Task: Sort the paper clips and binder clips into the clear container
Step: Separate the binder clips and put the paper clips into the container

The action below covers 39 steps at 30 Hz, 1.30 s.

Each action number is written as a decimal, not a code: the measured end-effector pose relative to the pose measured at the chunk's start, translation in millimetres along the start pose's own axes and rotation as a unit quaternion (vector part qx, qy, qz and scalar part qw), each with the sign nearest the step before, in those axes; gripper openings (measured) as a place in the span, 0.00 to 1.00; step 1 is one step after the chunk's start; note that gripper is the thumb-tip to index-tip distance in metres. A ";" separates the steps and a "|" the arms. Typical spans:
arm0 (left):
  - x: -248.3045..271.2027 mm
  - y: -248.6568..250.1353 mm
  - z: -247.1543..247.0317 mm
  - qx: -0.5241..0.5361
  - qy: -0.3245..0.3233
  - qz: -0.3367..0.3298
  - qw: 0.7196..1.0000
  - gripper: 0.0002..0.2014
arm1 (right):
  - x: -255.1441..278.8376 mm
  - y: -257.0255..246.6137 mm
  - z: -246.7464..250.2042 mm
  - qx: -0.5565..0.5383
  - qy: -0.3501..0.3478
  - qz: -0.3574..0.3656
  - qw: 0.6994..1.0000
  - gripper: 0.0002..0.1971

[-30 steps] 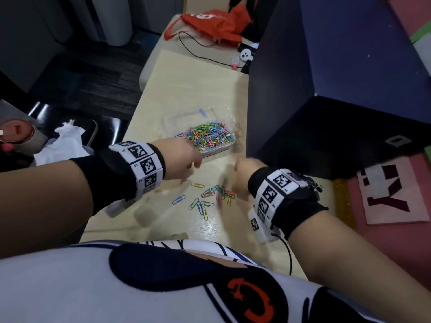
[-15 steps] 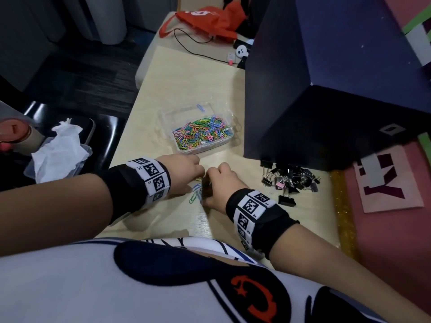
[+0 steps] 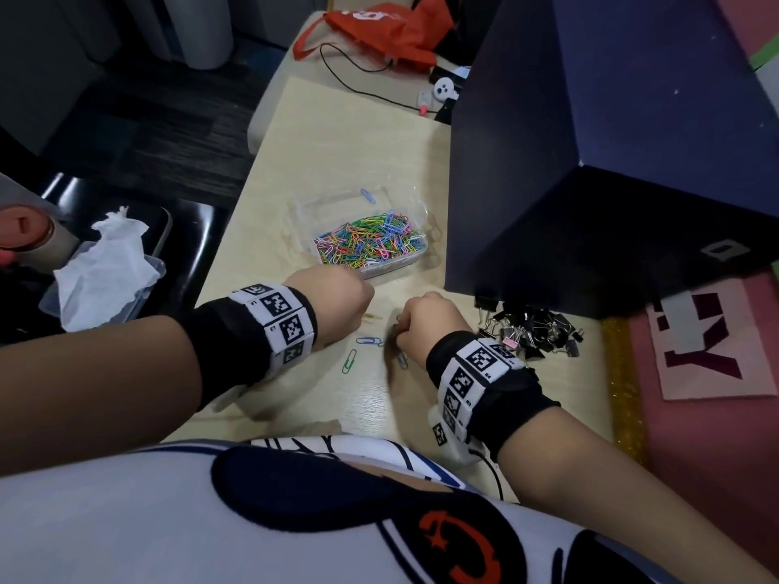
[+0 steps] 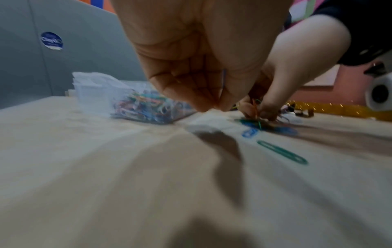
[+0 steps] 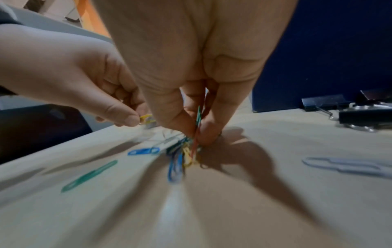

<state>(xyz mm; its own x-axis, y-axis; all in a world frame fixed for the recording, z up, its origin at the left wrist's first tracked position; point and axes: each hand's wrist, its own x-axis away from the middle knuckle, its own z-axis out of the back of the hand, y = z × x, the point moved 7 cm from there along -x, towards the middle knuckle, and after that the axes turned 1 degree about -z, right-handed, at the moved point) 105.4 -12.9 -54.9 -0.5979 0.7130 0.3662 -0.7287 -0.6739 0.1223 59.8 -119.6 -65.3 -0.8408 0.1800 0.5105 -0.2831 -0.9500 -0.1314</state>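
A clear container (image 3: 415, 257) full of coloured paper clips (image 3: 369, 241) sits mid-table. My right hand (image 3: 425, 324) pinches a bunch of paper clips (image 5: 196, 132) against the tabletop, with more clips bunched under the fingertips (image 5: 182, 157). My left hand (image 3: 333, 297) is just left of it, fingers curled, pinching a yellow paper clip (image 5: 146, 117). A blue clip (image 3: 367, 341) and a green clip (image 3: 349, 361) lie loose between the hands. A pile of black binder clips (image 3: 529, 330) lies to the right of my right hand.
A large dark blue box (image 3: 611, 162) stands along the table's right side, close to the container and binder clips. A red bag (image 3: 379, 27) and a cable lie at the far end. A tissue in a plastic tub (image 3: 105, 271) sits off the table's left edge.
My right hand has swept the scattered clips leftward into a bunch and now pinches them. My left hand has dropped from the container's edge to the table and picked up a yellow clip.
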 end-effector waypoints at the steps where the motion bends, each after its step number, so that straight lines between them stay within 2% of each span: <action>1: 0.1 -3.9 8.5 0.009 0.023 -0.001 1.000 0.12 | -3.0 -1.4 6.5 0.006 0.002 -0.001 1.000 0.13; 4: -2.2 -21.0 35.8 0.044 0.085 0.008 0.995 0.12 | -12.3 -8.3 31.3 -0.039 0.023 -0.001 0.999 0.09; 7: -7.7 -40.9 53.4 0.066 0.116 0.030 0.991 0.12 | -18.8 -20.3 68.2 -0.138 0.092 0.016 0.986 0.07; 10: -11.5 -54.3 55.7 0.057 0.119 0.055 0.990 0.14 | -24.1 -28.9 90.5 -0.178 0.128 0.043 0.975 0.11; 13: -7.0 -51.1 51.1 0.049 0.101 0.057 0.992 0.15 | -25.7 -25.2 89.3 -0.132 0.125 0.045 0.982 0.12; 15: -2.1 -36.8 41.5 0.024 0.082 0.015 0.996 0.16 | -22.8 -19.4 71.6 -0.053 0.063 0.035 0.996 0.13; 18: 3.6 -12.5 16.2 0.004 0.021 -0.045 0.999 0.16 | -7.2 -6.7 20.0 0.058 -0.074 0.011 0.996 0.29; 20: 5.7 2.2 -5.6 -0.003 -0.054 -0.085 0.995 0.24 | 3.2 -5.6 -2.9 0.076 -0.076 0.029 0.994 0.34; 22: 7.2 12.4 -24.1 -0.033 -0.110 -0.118 0.986 0.31 | 7.4 -10.4 -13.6 0.067 -0.043 0.086 0.993 0.29; 23: 7.6 15.4 -28.9 -0.045 -0.118 -0.124 0.984 0.31 | 8.3 -12.0 -15.8 0.063 -0.034 0.109 0.991 0.26; 26: 6.6 20.0 -30.1 -0.047 -0.100 -0.107 0.988 0.24 | 8.6 -8.4 -15.6 0.048 -0.012 0.129 0.990 0.16; 32: 2.5 28.4 -29.9 -0.074 -0.073 -0.079 0.991 0.11 | 6.2 4.9 -17.7 0.044 0.016 0.079 0.996 0.10; 39: -2.5 29.2 -29.5 -0.081 -0.082 -0.053 0.992 0.11 | -0.8 7.1 -9.4 0.030 0.019 0.034 0.999 0.12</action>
<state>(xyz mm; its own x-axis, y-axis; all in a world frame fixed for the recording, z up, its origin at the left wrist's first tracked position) 75.8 -28.6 -79.5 -0.4630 0.7283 0.5052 -0.8367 -0.5473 0.0222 54.1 -124.1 -74.6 -0.8745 0.1238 0.4691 -0.1979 -0.9738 -0.1121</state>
